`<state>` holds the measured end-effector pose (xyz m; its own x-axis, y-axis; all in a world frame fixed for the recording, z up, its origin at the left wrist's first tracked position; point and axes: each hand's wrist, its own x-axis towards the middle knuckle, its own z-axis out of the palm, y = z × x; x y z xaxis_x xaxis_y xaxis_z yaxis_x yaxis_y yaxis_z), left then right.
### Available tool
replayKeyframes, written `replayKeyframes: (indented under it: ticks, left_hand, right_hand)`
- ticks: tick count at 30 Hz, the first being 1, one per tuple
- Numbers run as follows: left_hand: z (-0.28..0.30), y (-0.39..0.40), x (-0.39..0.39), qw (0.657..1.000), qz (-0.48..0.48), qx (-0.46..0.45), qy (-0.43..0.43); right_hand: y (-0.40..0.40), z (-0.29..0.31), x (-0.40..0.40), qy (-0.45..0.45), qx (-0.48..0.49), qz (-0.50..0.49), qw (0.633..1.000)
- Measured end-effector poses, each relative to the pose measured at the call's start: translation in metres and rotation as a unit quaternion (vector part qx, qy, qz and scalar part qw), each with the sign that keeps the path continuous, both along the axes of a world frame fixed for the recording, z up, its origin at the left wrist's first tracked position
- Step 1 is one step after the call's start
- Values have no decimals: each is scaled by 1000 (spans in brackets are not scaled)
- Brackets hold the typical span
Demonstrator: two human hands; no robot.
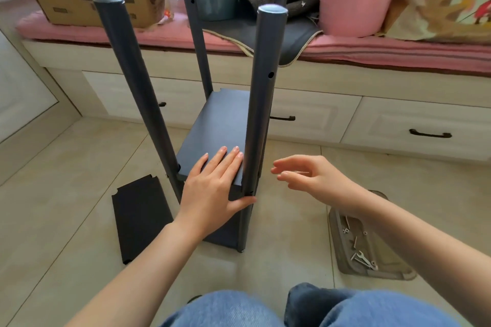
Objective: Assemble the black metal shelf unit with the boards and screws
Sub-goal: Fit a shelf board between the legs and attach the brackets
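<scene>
The shelf unit (225, 125) stands on the tiled floor (66, 194) in front of the person's knees, four dark posts rising around a dark board (220, 125) fitted between them. The left hand (212, 191) lies flat on the near end of that board, fingers straight and spread, thumb reaching to the near right post (259, 114). The right hand (310, 175) hovers just right of that post, fingers loosely extended, and appears to pinch something thin and silvery; what it is cannot be told. A spare board (140, 218) lies flat on the floor left of the unit. A grey tray (342, 255) with screws and a small wrench (362, 259) sits on the floor under the right forearm.
</scene>
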<state>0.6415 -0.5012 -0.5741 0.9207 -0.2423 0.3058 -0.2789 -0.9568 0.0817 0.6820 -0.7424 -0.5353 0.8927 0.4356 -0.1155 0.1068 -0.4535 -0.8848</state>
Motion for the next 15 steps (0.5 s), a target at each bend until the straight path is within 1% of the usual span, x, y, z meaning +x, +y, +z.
replayKeyframes:
  ticks: [3,4,6,8,11,15]
  left_hand:
    - [0,-8,0,1000,10,7,-20]
    - [0,-11,0,1000,14,11,-19]
    - [-1,-16,1,999,23,19,-15]
    - [-2,-22,3,999,32,27,-11]
    - [-4,-29,5,999,43,31,-9]
    - [-4,-35,6,998,47,36,-9]
  right_hand:
    - [-44,-26,-1,63,-3,-80,995]
    - [-61,-36,-3,75,-18,-112,991]
    - [-93,-59,-7,87,-84,-161,979]
    - [-119,-84,-15,97,-170,-187,963]
    - [-137,-118,-29,139,-264,-167,940]
    - [-131,-156,-40,172,-323,-120,923]
